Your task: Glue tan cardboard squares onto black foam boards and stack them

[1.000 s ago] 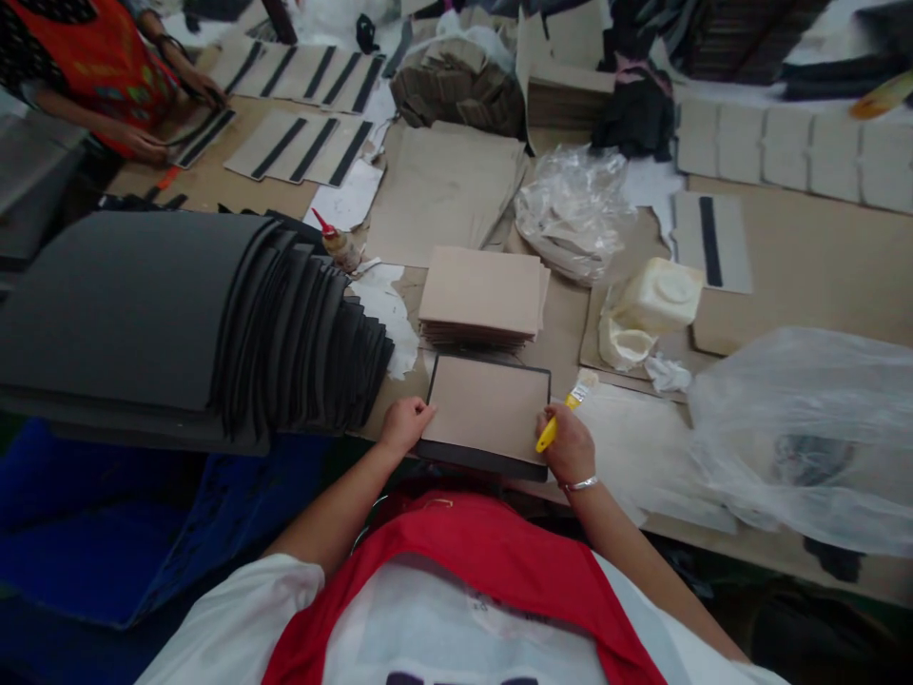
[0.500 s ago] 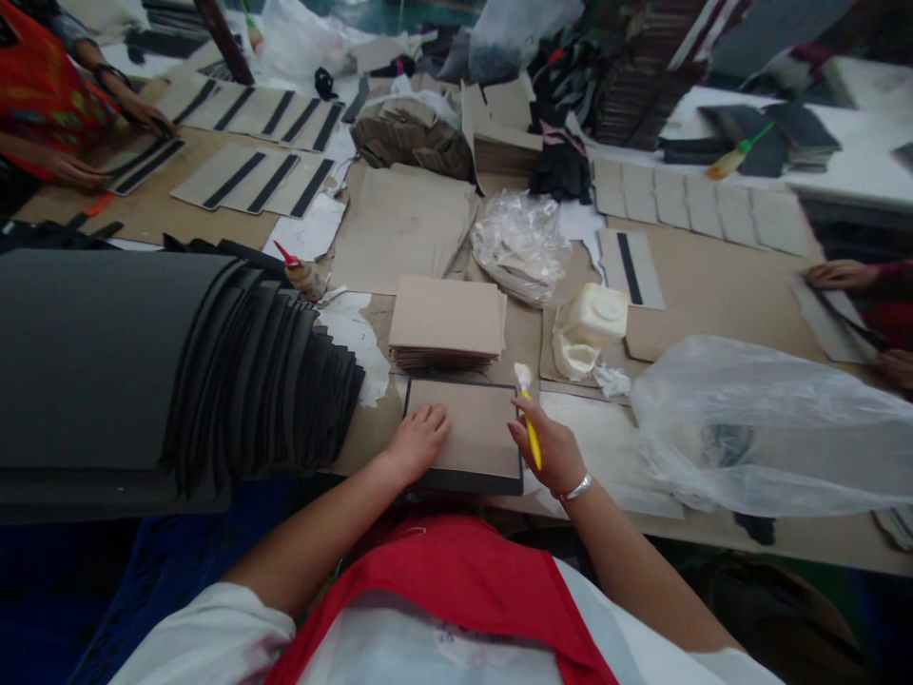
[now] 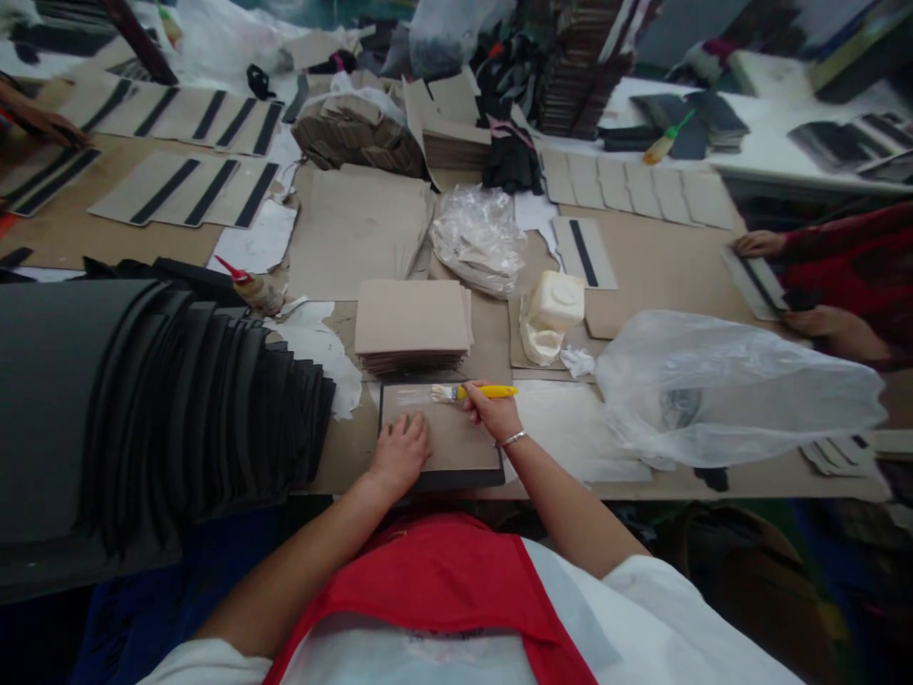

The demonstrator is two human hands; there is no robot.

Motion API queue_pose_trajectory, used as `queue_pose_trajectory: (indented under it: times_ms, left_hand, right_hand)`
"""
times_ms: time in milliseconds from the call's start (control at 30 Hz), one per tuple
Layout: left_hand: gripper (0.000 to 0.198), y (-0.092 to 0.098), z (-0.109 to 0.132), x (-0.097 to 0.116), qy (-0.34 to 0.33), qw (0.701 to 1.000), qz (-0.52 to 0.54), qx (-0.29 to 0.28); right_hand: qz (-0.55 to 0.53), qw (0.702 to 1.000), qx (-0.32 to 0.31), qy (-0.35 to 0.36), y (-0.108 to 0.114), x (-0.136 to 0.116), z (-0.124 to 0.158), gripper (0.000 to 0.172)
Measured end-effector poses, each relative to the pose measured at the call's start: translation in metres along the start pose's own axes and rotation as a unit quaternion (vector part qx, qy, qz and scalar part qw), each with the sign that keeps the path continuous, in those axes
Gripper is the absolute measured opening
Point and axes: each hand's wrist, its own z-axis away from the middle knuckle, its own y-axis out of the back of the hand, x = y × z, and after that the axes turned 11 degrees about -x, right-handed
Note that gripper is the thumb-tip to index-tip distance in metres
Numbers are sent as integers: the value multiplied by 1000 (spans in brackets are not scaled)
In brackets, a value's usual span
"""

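My right hand (image 3: 492, 411) grips a yellow-handled paintbrush (image 3: 492, 391). Its pale bristles touch the upper part of a tan cardboard sheet (image 3: 456, 442), where a whitish wet streak shows. That sheet lies on a slightly larger black sheet (image 3: 463, 479), whose edge shows round it. With fingers spread, my left hand (image 3: 400, 455) rests flat on the left side of the cardboard. Just beyond stands a stack of tan cardboard sheets (image 3: 414, 319). To its right is a cut-open white plastic container (image 3: 553, 309).
A tall pile of black sheets (image 3: 178, 409) fills the left. A clear plastic bag (image 3: 734, 381) lies on the right, and a glue bottle with a red nozzle (image 3: 253, 285) at back left. Co-workers' hands (image 3: 820, 321) handle striped boards at both sides.
My right hand has swung the brush leftward from the cardboard's right edge onto its surface, leaving a whitish streak. The camera view has turned to the right. My left hand stays on the cardboard.
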Motion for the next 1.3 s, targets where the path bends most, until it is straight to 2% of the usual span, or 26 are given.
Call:
queue_pose_trajectory:
  times_ms: [133, 233, 333, 400, 500, 600, 667, 767, 833, 900, 1000, 1067, 1167, 1300]
  left_hand:
    - [47, 8, -1, 4, -32, 998, -46, -30]
    - [52, 11, -3, 11, -94, 990, -83, -68]
    - [52, 8, -8, 20, -132, 981, -118, -74]
    - [49, 5, -13, 28, -127, 981, -132, -66]
    - [43, 5, -18, 44, -111, 984, -129, -52]
    - [47, 8, -17, 61, -74, 987, -133, -45]
    - [47, 10, -16, 69, -49, 988, -142, -47]
    - [48, 11, -15, 74, -30, 987, -151, -51]
    - [48, 11, -14, 76, -25, 987, -154, -47]
    - [48, 11, -13, 77, -19, 987, -155, -41]
    - [47, 11, -13, 79, -8, 987, -154, -38]
    - [46, 12, -13, 79, -5, 988, -149, -37]
    - [46, 11, -15, 75, -1, 991, -129, -29]
    - [54, 9, -17, 67, -8, 998, -62, -11]
  right_hand:
    - [0, 997, 73, -12, 51, 10, 16, 21]
    - [-20, 994, 103, -15, 68, 16, 24, 19]
    - [-49, 990, 129, -15, 79, 23, 34, 17]
    - [-64, 990, 123, 12, 87, 27, 46, 20]
    - [-65, 989, 98, 91, 97, 39, 75, 34]
    - [27, 981, 128, 143, 115, 70, 109, 39]
    - [158, 956, 192, 153, 136, 102, 129, 32]
    - [369, 879, 277, 122, 172, 155, 149, 20]
    - [460, 833, 291, 104, 190, 183, 155, 18]
    - [514, 810, 261, 112, 199, 201, 154, 19]
    - [565, 797, 174, 124, 203, 212, 145, 20]
    - [590, 789, 142, 100, 204, 213, 136, 21]
    - [609, 778, 140, 72, 205, 210, 127, 22]
    - [608, 764, 180, 116, 201, 195, 121, 19]
